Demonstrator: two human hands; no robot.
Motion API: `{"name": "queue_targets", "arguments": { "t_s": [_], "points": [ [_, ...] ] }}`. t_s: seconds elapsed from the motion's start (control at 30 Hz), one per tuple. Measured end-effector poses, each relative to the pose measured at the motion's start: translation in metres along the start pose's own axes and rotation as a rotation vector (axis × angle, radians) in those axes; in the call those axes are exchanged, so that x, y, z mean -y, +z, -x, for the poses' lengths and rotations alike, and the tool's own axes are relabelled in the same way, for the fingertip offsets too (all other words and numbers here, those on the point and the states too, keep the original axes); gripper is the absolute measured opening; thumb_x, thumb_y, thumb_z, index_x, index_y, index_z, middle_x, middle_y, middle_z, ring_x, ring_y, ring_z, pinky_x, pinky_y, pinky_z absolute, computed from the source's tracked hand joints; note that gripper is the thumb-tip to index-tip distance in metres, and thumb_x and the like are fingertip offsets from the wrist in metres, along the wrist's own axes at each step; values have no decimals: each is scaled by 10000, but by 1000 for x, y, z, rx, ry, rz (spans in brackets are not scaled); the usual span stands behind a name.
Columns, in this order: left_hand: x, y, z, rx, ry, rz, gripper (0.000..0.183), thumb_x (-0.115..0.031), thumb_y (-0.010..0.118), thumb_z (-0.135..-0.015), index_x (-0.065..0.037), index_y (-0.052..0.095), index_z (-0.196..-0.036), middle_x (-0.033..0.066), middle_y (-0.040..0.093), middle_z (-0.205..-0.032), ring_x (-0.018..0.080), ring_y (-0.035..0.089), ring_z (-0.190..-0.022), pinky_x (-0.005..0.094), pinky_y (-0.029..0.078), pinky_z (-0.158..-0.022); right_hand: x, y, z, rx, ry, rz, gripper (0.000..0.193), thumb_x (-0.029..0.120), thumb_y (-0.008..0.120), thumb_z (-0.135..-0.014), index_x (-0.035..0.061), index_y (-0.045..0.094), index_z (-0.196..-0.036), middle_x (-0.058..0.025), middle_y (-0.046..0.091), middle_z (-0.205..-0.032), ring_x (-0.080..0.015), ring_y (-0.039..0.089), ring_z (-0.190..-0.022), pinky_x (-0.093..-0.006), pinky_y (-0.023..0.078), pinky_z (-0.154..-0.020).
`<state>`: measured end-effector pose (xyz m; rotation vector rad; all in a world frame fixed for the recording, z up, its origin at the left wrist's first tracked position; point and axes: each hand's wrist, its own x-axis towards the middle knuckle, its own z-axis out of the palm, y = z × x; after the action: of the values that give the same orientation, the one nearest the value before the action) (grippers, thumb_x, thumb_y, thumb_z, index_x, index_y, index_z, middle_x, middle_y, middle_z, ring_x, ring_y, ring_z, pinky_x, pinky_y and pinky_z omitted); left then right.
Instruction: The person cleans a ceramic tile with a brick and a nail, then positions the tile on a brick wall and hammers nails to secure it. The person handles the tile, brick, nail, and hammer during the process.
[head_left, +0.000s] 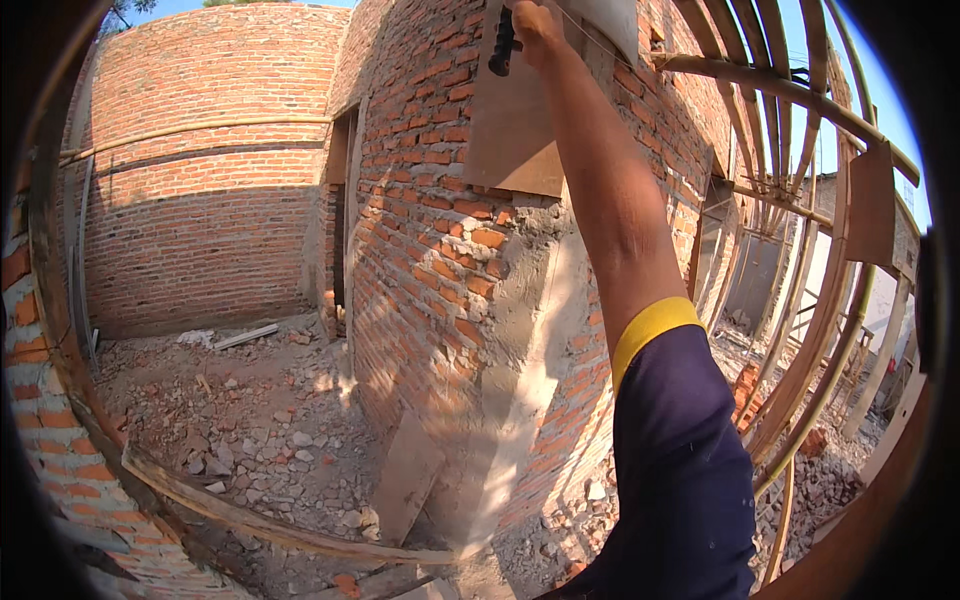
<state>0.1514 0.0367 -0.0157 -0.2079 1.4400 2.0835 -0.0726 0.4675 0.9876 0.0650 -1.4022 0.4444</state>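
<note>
My right arm reaches up from the lower right, in a navy sleeve with a yellow cuff. My right hand point(540, 32) is at the top edge, partly cut off, closed around a black handle point(502, 48). The rest of that tool lies out of the picture, so its kind does not show. Just behind and below the hand, a flat brown board point(515, 140) stands against the corner of the brick wall point(430, 130). Below it, rough grey mortar point(530, 290) covers the corner column. My left hand is out of sight.
Rubble point(290, 450) covers the ground at left. A long timber point(260, 520) crosses low in front, near a leaning board point(408, 475) at the column's foot. Bamboo poles point(790, 95) form a frame at right. A doorway point(342, 200) opens in the wall.
</note>
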Motion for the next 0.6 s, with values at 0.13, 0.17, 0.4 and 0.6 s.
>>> {"name": "queue_targets", "arguments": {
  "t_s": [0.13,0.17,0.4,0.6],
  "points": [
    [-36,7,36,-146,-64,233,264,-116,555,-930,3,580,-1164,100,620,-866,188,624,-720,316,546,-642,-47,23,16,84,21,79,605,397,640,-880,-30,469,-1273,-176,541,-1098,-252,538,-1006,-346,443,-824],
    [-56,14,43,-89,-82,401,245,-121,548,-936,4,581,-1145,111,616,-874,194,626,-718,325,549,-636,-56,26,27,139,4,90,578,379,634,-884,-27,472,-1262,-168,538,-1078,-242,537,-981,-337,442,-804],
    [-72,82,90,-551,-93,283,300,-131,510,-843,25,591,-1086,79,611,-757,103,457,-478,255,296,-382,-98,-7,226,784,73,-273,393,258,595,-913,-8,491,-1184,-108,518,-938,-169,529,-806,-276,432,-664],
    [35,36,106,-726,-28,-667,224,-235,630,-841,-33,720,-879,84,678,-757,161,611,-632,335,468,-580,-60,-103,493,1259,642,-838,236,154,561,-938,9,508,-1117,-57,500,-818,-107,523,-655,-223,424,-545]
  ]
}}
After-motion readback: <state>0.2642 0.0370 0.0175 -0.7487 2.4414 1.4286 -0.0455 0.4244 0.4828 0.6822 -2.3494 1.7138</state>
